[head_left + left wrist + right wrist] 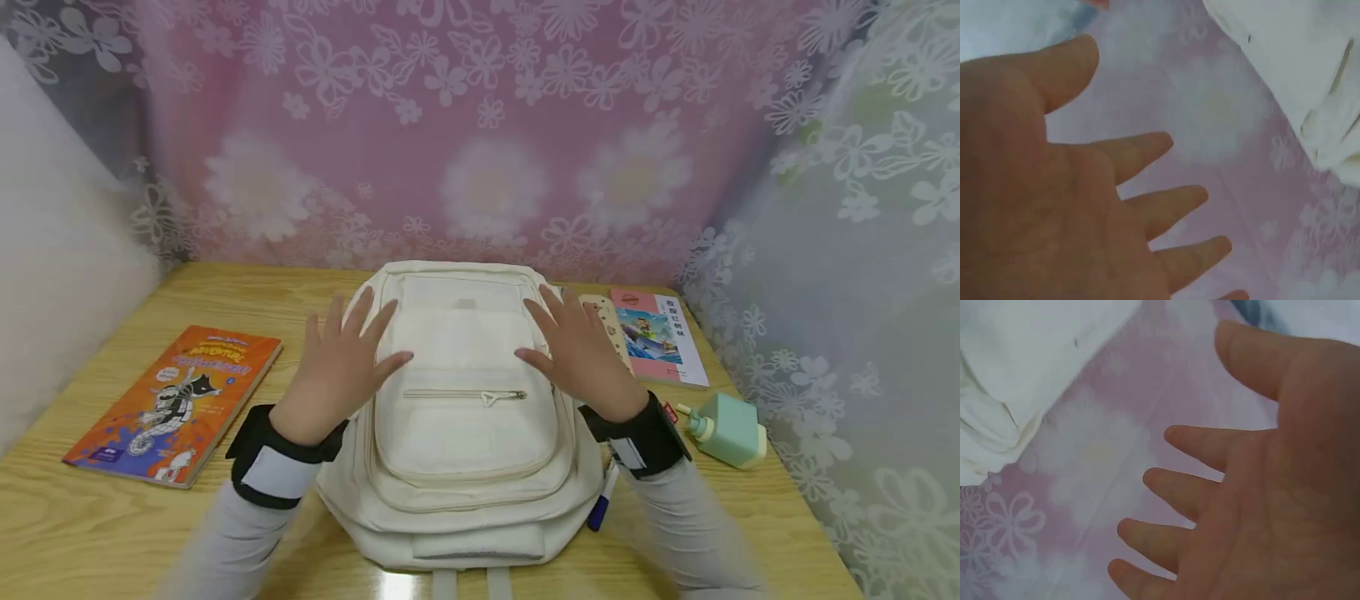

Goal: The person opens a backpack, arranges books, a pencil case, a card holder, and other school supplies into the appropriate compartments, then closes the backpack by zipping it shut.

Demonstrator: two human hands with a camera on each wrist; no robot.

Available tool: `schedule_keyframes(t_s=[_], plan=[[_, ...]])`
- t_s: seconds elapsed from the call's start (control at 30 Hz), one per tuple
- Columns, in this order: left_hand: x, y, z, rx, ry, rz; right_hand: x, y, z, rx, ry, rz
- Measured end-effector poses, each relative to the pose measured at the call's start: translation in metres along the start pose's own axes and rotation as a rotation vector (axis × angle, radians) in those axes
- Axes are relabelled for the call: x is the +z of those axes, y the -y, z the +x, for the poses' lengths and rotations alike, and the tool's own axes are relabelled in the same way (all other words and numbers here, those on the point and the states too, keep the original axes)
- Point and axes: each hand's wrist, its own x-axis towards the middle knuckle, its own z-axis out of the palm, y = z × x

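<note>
A cream-white backpack (465,433) lies on the wooden table with its front pocket and zipper (465,394) facing up. Over its left side, the left hand (337,367) is spread with straight fingers and holds nothing. Mirroring it, the right hand (581,354) spreads its fingers over the bag's right side, also holding nothing. Each wrist view shows an open palm, with part of the backpack (1310,69) beyond the fingers. A black strap with a pale patch wraps each wrist.
An orange book (180,400) lies at left. To the right are a pink-and-white book (660,337), a beige patterned item (611,325) partly behind the right hand, a mint-green pump bottle (727,429) on its side, and a blue-capped marker (602,500). A flowered curtain (480,125) hangs behind.
</note>
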Motion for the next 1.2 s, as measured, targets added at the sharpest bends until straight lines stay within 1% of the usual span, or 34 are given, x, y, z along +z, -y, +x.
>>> schedule_keyframes(t_s=[0.07, 0.13, 0.2, 0.27, 0.33, 0.4, 0.5, 0.6, 0.73, 0.83, 0.97, 1.07, 1.2], plan=[[0.009, -0.002, -0.010, 0.126, 0.054, -0.022, 0.005, 0.001, -0.015, -0.098, 0.000, -0.040], [0.020, -0.005, -0.023, 0.240, 0.133, -0.079, 0.012, 0.005, -0.032, -0.187, 0.042, -0.029], [0.033, -0.008, -0.038, 0.330, 0.203, -0.138, 0.021, 0.010, -0.047, -0.266, 0.131, 0.002], [0.046, -0.011, -0.052, 0.392, 0.260, -0.163, 0.029, 0.016, -0.061, -0.328, 0.251, 0.048], [0.058, -0.013, -0.063, 0.396, 0.316, -0.189, 0.037, 0.022, -0.070, -0.357, 0.381, 0.080], [0.069, -0.015, -0.069, 0.375, 0.366, -0.197, 0.044, 0.026, -0.076, -0.376, 0.476, 0.101], [0.079, -0.016, -0.070, 0.324, 0.404, -0.189, 0.049, 0.029, -0.076, -0.380, 0.542, 0.085], [0.082, -0.016, -0.064, 0.301, 0.409, -0.169, 0.053, 0.028, -0.067, -0.360, 0.570, 0.069], [0.079, -0.012, -0.050, 0.267, 0.412, -0.148, 0.055, 0.024, -0.048, -0.341, 0.591, 0.078], [0.079, -0.006, -0.039, 0.248, 0.414, -0.139, 0.058, 0.019, -0.033, -0.368, 0.572, 0.094], [0.081, 0.004, -0.025, 0.251, 0.414, -0.141, 0.063, 0.014, -0.018, -0.393, 0.546, 0.129], [0.080, 0.009, -0.019, 0.258, 0.432, -0.153, 0.065, 0.012, -0.013, -0.395, 0.547, 0.156], [0.080, 0.011, -0.015, 0.272, 0.449, -0.176, 0.063, 0.006, -0.013, -0.382, 0.554, 0.232]])
